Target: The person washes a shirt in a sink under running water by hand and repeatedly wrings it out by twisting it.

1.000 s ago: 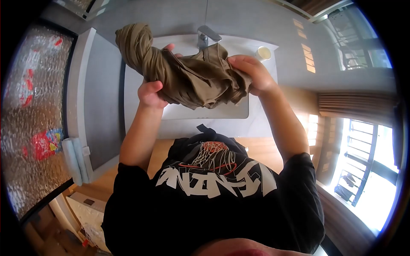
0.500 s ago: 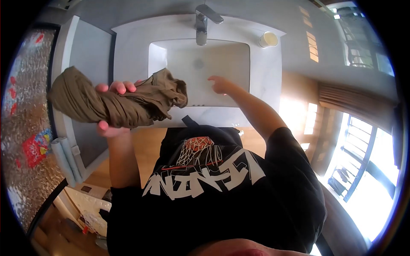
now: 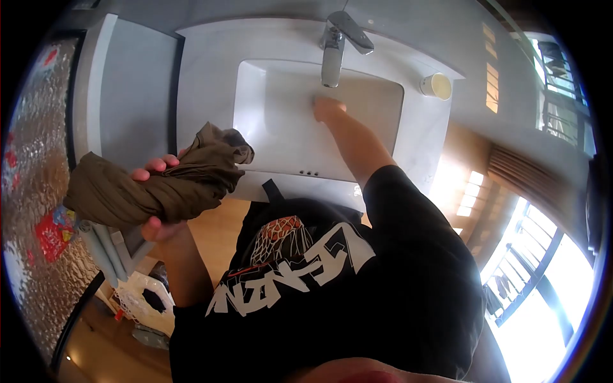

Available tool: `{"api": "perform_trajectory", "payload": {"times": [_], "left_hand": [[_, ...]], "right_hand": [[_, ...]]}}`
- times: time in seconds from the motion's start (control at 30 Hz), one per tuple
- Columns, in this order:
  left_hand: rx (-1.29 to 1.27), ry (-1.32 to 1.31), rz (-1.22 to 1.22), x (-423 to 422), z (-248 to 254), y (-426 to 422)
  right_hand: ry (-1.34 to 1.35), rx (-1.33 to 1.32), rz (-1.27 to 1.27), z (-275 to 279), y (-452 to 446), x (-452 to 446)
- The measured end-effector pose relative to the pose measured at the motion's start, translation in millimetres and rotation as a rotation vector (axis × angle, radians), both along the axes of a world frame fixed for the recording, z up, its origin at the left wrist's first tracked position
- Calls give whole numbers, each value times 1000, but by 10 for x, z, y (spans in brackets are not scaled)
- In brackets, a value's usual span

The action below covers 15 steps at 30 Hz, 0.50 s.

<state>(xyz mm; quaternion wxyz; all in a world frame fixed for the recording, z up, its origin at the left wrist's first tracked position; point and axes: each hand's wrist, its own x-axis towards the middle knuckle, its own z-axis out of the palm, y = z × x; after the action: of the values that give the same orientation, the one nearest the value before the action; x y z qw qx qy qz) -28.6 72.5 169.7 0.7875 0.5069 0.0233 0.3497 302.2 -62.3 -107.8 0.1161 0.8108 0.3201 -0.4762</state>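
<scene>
My left hand is closed around a bunched, twisted olive-brown cloth, held to the left of the white sink. The cloth's loose, crumpled end hangs over the near left corner of the counter. Down in the basin, my right hand is at the drain spot, below the faucet. Its fingers point downward and are mostly hidden by the back of the hand, so whether they hold or press anything cannot be seen.
A pale cup stands at the counter's right corner. Left of the counter is a grey panel with a white edge, beside textured glass. Light blue rolled towels hang lower left. A bright window is on the right.
My right hand has moved deeper into the basin, from a pointing pose above it to the drain. My left hand and the cloth have shifted lower and slightly left as the view turned.
</scene>
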Motion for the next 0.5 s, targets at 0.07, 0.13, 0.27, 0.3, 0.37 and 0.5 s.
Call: {"api": "perform_trajectory", "payload": {"times": [0.07, 0.13, 0.27, 0.3, 0.37, 0.5], "left_hand": [[14, 18, -11, 109, 38, 10], [29, 28, -40, 164, 48, 65], [64, 17, -84, 306, 66, 90], [72, 9, -87, 327, 67, 89], [71, 22, -49, 345, 34, 62], [107, 11, -18, 461, -40, -36]], "right_hand": [[32, 24, 8, 20, 8, 83], [44, 40, -16, 59, 5, 88], [4, 203, -216, -63, -205, 119], [-14, 278, -292, -178, -332, 121], [-21, 408, -305, -341, -702, 144], [196, 334, -590, -44, -1188, 177]]}}
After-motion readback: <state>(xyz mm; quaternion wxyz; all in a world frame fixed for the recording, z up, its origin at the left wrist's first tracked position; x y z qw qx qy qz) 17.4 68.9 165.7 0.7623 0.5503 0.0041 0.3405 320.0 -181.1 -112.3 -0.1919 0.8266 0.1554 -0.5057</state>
